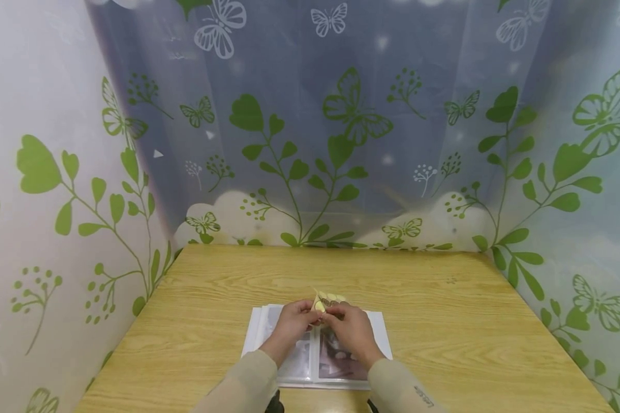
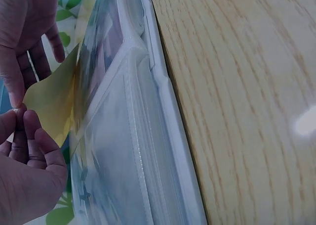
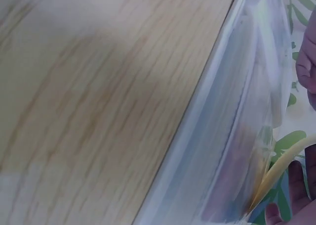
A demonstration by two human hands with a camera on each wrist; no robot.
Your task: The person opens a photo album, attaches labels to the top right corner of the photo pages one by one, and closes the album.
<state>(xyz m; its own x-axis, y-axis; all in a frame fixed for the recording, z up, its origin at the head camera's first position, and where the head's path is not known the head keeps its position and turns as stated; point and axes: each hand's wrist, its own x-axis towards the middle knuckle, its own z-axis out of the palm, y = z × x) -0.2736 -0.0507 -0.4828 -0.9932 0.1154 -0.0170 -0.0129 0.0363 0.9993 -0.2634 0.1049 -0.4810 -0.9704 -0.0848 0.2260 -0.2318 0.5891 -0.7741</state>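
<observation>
Both the left hand point(image 1: 291, 322) and the right hand point(image 1: 350, 326) pinch a small yellow sticker sheet point(image 1: 324, 300) between them, raised just above the open photo album point(image 1: 379, 330) lying directly beneath.

An open photo album point(image 1: 317, 353) lies on the desk point(image 1: 444, 298) at its near edge, midway between left and right. Above the album's far half, the left hand point(image 1: 291, 321) and right hand point(image 1: 351, 324) meet side by side, both pinching a sticker sheet point(image 1: 325, 299) that juts toward the far side. A printed curtain point(image 1: 310, 126) hangs behind the desk's far edge and along its left and right sides.
</observation>
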